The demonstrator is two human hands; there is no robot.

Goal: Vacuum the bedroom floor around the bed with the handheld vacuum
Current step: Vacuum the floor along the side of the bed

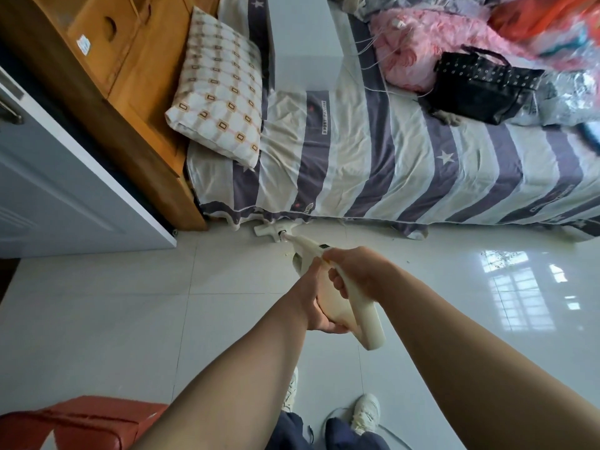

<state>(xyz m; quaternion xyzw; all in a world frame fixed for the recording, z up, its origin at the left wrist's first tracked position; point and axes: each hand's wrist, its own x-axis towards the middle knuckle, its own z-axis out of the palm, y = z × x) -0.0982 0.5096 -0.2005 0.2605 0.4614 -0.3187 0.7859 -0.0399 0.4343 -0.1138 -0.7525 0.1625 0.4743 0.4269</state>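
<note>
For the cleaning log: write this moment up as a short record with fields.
tool: cream handheld vacuum
left hand: fingers curled round the vacuum's body
right hand: grips the handle from above
nozzle: on the floor, at the near edge of the bed
on bed: patterned pillow, black handbag
floor surface: pale glossy tiles
</note>
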